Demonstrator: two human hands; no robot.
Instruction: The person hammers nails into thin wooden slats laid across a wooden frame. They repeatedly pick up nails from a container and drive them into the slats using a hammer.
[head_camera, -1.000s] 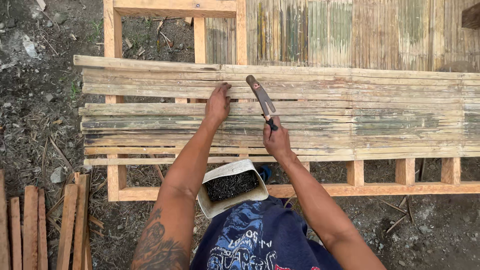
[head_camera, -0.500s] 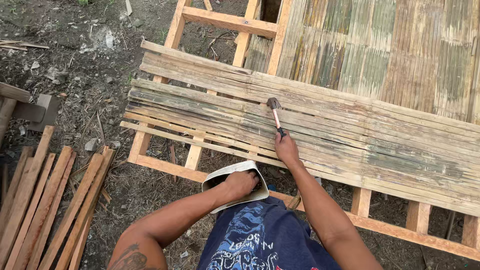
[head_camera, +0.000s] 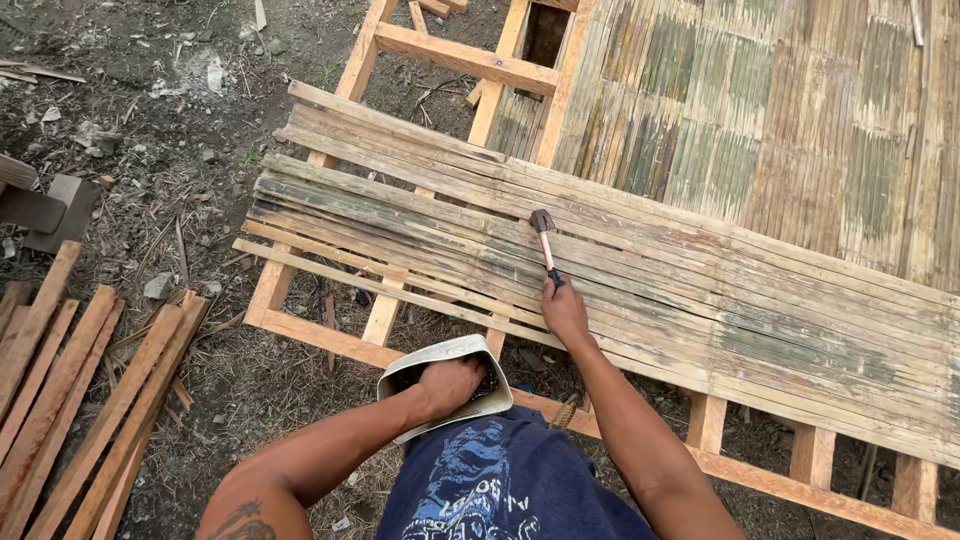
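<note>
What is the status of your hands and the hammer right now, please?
Right hand grips hammer, head resting on bamboo slats. Left hand inside white container. Nothing blocking.

A wooden frame (head_camera: 330, 335) on bare ground carries flattened bamboo slats (head_camera: 640, 270) — laid lengthwise.

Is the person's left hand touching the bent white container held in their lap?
Touching. The head view shows the left hand reaching inside the bent white container, its fingers hidden within the dark opening and its knuckles against the rim.
</note>
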